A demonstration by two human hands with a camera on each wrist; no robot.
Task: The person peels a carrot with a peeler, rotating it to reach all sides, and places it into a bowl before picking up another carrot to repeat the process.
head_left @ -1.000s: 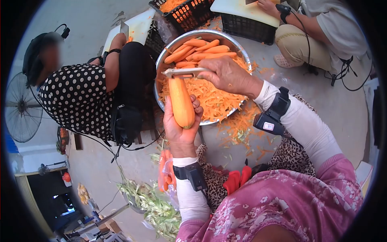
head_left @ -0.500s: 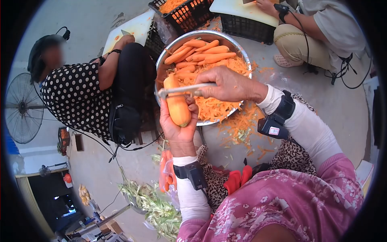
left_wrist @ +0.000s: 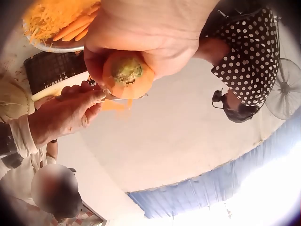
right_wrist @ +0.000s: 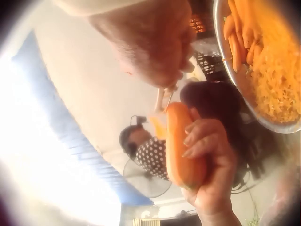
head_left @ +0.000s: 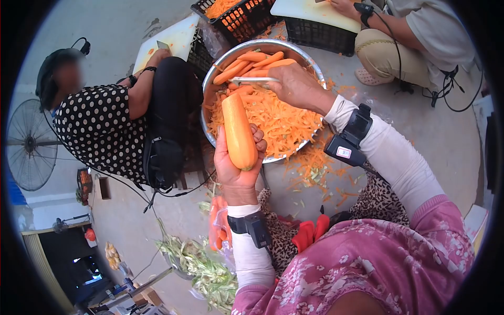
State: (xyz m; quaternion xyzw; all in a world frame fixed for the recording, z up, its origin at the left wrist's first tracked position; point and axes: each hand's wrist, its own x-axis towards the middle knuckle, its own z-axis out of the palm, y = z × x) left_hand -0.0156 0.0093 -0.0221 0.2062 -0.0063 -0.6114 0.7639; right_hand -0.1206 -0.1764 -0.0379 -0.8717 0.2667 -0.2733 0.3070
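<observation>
My left hand (head_left: 239, 176) grips a thick peeled carrot (head_left: 239, 131) around its lower half, its narrower end pointing away from me. The carrot's greenish stem end (left_wrist: 128, 73) faces the left wrist camera. My right hand (head_left: 302, 86) holds a peeler (head_left: 254, 80) by its handle, just beyond the carrot's far end. In the right wrist view a loose orange strip of peel (right_wrist: 159, 128) hangs near that end. Beneath both hands stands a metal basin (head_left: 210, 94), with whole carrots (head_left: 239, 69) at its far side and a heap of peelings (head_left: 286, 118) nearer me.
Peelings (head_left: 320, 168) litter the floor right of the basin. Black crates (head_left: 320, 39) and white cutting boards (head_left: 315, 13) stand beyond it. One person in polka dots (head_left: 100, 126) sits left, another (head_left: 436, 42) at far right. Pale green husks (head_left: 205, 268) and bagged carrots (head_left: 219, 226) lie lower left.
The peeler went from the carrot's far end back over its middle, then forward and off past the far end. My left hand keeps its grip, with the carrot slightly shifted.
</observation>
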